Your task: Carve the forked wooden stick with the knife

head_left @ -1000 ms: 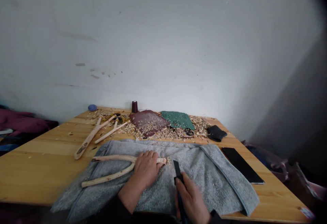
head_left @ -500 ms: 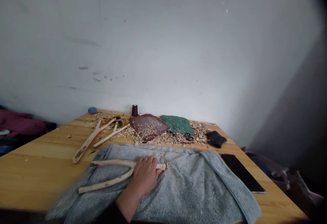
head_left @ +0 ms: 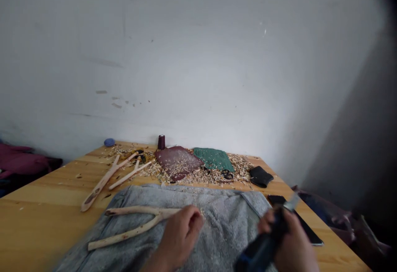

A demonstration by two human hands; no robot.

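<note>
Can make out no readable text, label, brand, number or sign anywhere.
</note>
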